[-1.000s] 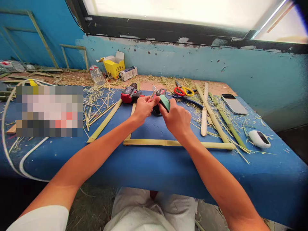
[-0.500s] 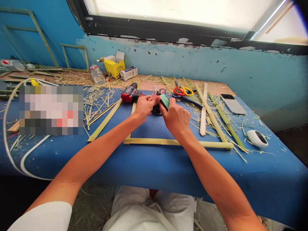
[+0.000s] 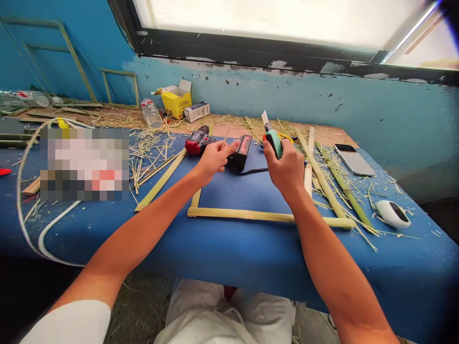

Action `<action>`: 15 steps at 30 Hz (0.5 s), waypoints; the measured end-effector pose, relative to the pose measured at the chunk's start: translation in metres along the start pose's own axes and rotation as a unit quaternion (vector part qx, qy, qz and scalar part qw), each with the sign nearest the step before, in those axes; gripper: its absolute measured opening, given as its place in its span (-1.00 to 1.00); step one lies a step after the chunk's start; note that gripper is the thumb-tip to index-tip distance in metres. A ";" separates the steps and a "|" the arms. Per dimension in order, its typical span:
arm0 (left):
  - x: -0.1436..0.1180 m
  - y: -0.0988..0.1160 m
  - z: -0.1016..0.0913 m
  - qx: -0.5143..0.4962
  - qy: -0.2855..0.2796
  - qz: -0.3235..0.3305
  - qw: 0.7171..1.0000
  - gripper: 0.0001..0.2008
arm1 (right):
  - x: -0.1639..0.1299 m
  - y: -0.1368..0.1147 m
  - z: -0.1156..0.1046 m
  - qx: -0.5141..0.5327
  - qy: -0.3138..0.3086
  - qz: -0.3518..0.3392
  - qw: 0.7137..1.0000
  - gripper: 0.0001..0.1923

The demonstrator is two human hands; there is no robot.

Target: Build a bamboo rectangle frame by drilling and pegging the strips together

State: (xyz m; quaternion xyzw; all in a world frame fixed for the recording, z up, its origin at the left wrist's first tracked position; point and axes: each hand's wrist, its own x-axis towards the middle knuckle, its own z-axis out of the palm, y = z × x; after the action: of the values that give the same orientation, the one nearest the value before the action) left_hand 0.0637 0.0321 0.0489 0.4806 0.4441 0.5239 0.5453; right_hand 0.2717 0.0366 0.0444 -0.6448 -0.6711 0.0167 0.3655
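Note:
My right hand point(image 3: 285, 165) is wrapped around the green and black handle of a utility knife point(image 3: 274, 143), its blade pointing up and away from me. Between the thumb and fingers of my left hand point(image 3: 217, 157) a thin bamboo sliver point(image 3: 225, 137) stands upright, mostly hidden by the fingers. A black battery pack point(image 3: 242, 152) with a cord lies between my hands. Below them a bamboo strip point(image 3: 247, 214) runs across the blue table point(image 3: 229, 243), joined at its ends to strips reaching back as a frame. A red and black power drill point(image 3: 197, 140) rests beyond my left hand.
Bamboo shavings litter the back, around a yellow box point(image 3: 176, 102), a small carton point(image 3: 196, 112) and a plastic bottle point(image 3: 151, 113). On the right are a green bamboo strip point(image 3: 346, 191), a phone point(image 3: 355, 160) and a white device point(image 3: 393, 213). A white cable point(image 3: 42, 239) loops at left.
My right hand has moved right with the utility knife, away from my left hand, and the blade has swung upward. The battery pack between them is now more exposed.

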 end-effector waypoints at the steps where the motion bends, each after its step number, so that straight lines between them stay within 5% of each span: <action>1: 0.000 0.001 -0.002 -0.002 -0.009 -0.007 1.000 -0.47 | 0.000 0.000 0.001 0.017 0.004 -0.010 1.000 -0.47; 8: -0.003 0.003 0.004 -0.005 -0.013 0.011 1.000 -0.61 | -0.003 -0.002 0.009 0.074 -0.039 -0.056 0.995 -0.51; 15: -0.005 0.005 0.004 0.019 -0.006 0.031 0.999 -0.61 | -0.008 -0.004 0.016 0.017 -0.069 -0.085 0.994 -0.85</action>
State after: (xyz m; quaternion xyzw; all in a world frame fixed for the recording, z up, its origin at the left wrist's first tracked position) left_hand 0.0665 0.0263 0.0539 0.5072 0.4353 0.5297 0.5221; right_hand 0.2595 0.0366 0.0309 -0.5764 -0.7467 0.0411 0.3295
